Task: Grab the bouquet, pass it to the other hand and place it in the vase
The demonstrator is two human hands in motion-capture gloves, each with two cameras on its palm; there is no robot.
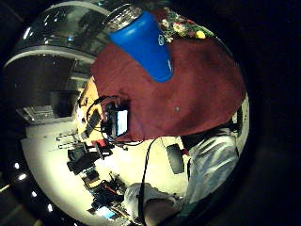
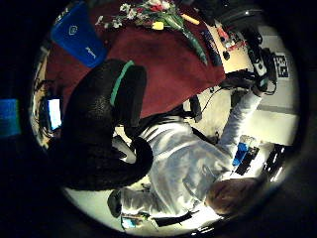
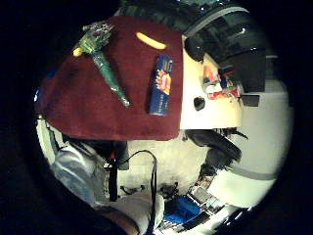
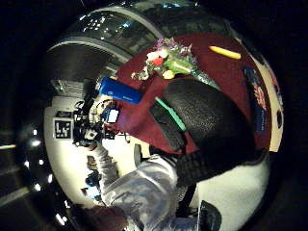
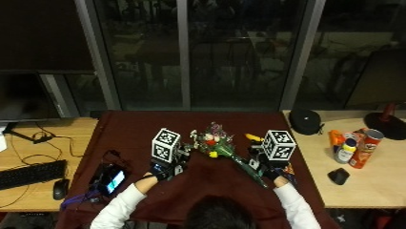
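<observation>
Nearest the camera in the outside view, low centre, is the person's head; both forearms reach up the frame onto the dark red cloth point(image 5: 209, 183) covering the table point(image 5: 44, 131).

Left hand point(image 5: 166, 167): hovering left of centre, holding nothing. In its thumb side palm view the gloved fingers point(image 2: 106, 124) hang loosely curled, grip relaxed and empty.

Right hand point(image 5: 271, 168): right of centre, above the cloth beside the bouquet's stem end. Its thumb side palm view shows gloved fingers point(image 4: 207, 120) hanging over the cloth with nothing between them; grip slack, not on anything.

Bouquet point(image 5: 222, 150): lies flat on the cloth between the two hands, flower heads toward upper centre, green wrapped stem running down-right toward the right hand. Not touched by either hand as far as I can tell.

Vase point(image 1: 143, 42): blue, standing on the cloth near the left hand per the left palm views; hidden behind that hand in the outside view.

Further out on the cloth: a yellow object point(image 3: 150, 40) and a blue box point(image 3: 160, 84).

Step, judged: the pick-up has not begun. Next move likely calls for one hand to descend on the stem, close round it and lift before any handover.
</observation>
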